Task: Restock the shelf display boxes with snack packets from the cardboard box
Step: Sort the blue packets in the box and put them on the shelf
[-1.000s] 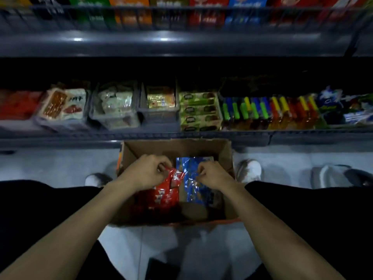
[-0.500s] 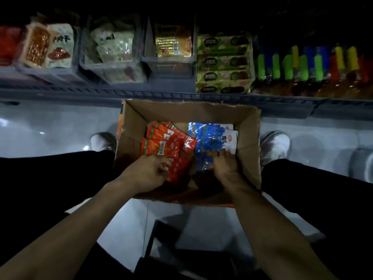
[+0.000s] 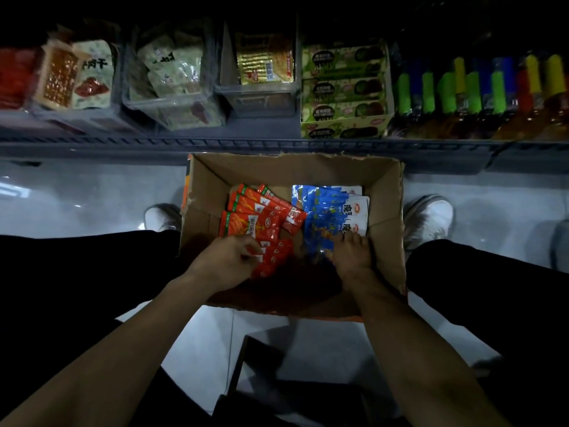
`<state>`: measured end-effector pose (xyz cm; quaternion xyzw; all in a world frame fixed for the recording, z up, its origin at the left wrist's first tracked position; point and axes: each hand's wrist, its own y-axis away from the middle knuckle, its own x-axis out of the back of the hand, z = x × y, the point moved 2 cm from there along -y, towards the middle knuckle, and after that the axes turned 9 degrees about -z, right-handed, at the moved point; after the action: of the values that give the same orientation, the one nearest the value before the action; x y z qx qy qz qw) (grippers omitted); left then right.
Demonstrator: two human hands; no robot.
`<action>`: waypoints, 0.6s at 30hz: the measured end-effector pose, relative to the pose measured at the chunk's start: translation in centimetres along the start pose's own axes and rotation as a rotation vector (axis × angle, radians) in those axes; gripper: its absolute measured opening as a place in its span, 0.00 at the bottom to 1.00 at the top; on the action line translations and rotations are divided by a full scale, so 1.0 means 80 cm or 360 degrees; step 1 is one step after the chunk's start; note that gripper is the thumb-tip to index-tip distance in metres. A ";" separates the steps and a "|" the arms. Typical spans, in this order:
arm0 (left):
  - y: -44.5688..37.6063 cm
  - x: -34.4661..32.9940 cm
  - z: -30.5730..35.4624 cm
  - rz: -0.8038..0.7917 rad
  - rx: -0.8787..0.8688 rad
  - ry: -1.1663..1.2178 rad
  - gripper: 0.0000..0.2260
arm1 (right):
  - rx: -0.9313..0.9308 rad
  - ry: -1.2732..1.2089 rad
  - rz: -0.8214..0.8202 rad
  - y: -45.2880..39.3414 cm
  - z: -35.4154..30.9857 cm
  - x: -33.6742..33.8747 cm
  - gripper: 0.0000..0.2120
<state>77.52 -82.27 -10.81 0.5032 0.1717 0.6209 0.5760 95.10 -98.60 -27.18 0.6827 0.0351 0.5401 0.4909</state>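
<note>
While both hands work inside the cardboard box (image 3: 386,192), which sits on the pale floor (image 3: 77,192) between the person's shoes and just in front of the shelf edge (image 3: 277,144), the packets lie in two groups. The red snack packets (image 3: 255,217) are fanned across the left half of the box; the blue snack packets (image 3: 326,211) are stacked in the right half, touching the red ones at the middle.

The left hand (image 3: 224,260) has its fingers curled, pinching a bunch of red packets at their near ends — the grip is plain to see. The right hand (image 3: 351,251) rests on the near edge of the blue stack with fingers bent onto the top packet; whether it grips or merely presses cannot be told.

On the shelf behind stand clear display bins (image 3: 172,103) holding pale green packets, a bin with a gold packet (image 3: 264,61), a green display carton (image 3: 345,87) of stacked bars, and a row of bottles (image 3: 480,87) with green, blue and yellow caps.
</note>
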 end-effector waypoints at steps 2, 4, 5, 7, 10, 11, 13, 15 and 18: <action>-0.001 0.001 0.005 0.0006 0.0022 0.0006 0.09 | -0.0040 -0.0031 -0.0061 0.003 0.003 0.005 0.21; -0.004 0.003 0.008 0.0009 0.0049 0.0023 0.09 | -0.0055 -0.0064 -0.0109 0.004 0.007 0.009 0.19; -0.007 0.004 0.011 0.0011 0.0050 0.0025 0.09 | -0.0046 -0.0112 -0.0162 0.006 0.007 0.015 0.18; -0.015 0.004 0.015 0.0042 0.0050 0.0025 0.10 | 0.0092 -0.0302 -0.0296 0.010 0.007 0.031 0.15; -0.032 0.006 0.024 0.0199 0.0068 0.0097 0.10 | 0.0388 -0.0657 -0.0324 0.018 -0.003 0.078 0.11; -0.039 0.008 0.025 0.0225 0.0063 0.0172 0.14 | 0.0452 -0.0718 -0.0328 0.021 -0.006 0.094 0.08; -0.047 0.010 0.026 0.0190 0.0023 0.0348 0.23 | 0.0638 -0.0856 -0.0437 0.025 -0.016 0.117 0.11; -0.050 0.009 0.024 0.0203 -0.0051 0.0389 0.17 | 0.0802 -0.0907 -0.0447 0.031 -0.024 0.137 0.15; -0.046 0.011 0.018 0.0459 -0.0035 0.0241 0.09 | 0.0809 -0.1172 -0.0331 0.028 -0.033 0.145 0.03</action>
<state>80.89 -80.99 -12.74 0.4681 0.1339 0.7352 0.4717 96.80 -91.35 -17.63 0.9208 0.0579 0.1837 0.3393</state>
